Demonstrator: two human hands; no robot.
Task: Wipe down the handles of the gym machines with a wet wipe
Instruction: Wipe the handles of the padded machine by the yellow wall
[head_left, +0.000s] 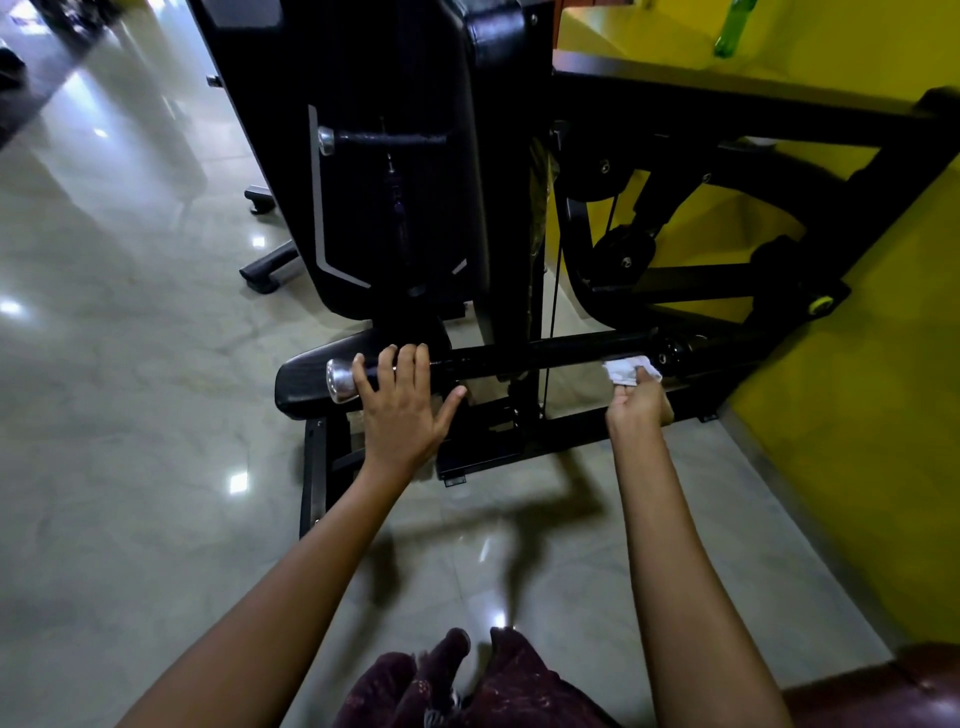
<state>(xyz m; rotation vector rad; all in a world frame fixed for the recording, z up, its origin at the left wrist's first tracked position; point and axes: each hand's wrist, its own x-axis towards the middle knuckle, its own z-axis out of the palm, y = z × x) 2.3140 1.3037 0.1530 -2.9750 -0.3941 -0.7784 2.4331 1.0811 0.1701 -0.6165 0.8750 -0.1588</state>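
Observation:
A long black handle bar (519, 356) with a chrome end cap (338, 380) runs across the lower part of a black gym machine. My left hand (402, 402) lies on top of the bar just right of the cap, fingers over it and thumb spread to the right. My right hand (638, 397) pinches a crumpled white wet wipe (623, 370) and presses it against the right part of the bar. A second, shorter handle (387, 139) with a chrome cap sticks out higher up on the machine.
The black padded seat back (405, 156) and frame rise ahead, with pulleys (623, 249) and a cable to the right. A yellow wall (857, 389) closes the right side. Glossy tiled floor (130, 364) spreads to the left. A green bottle (732, 26) stands on a ledge at top right.

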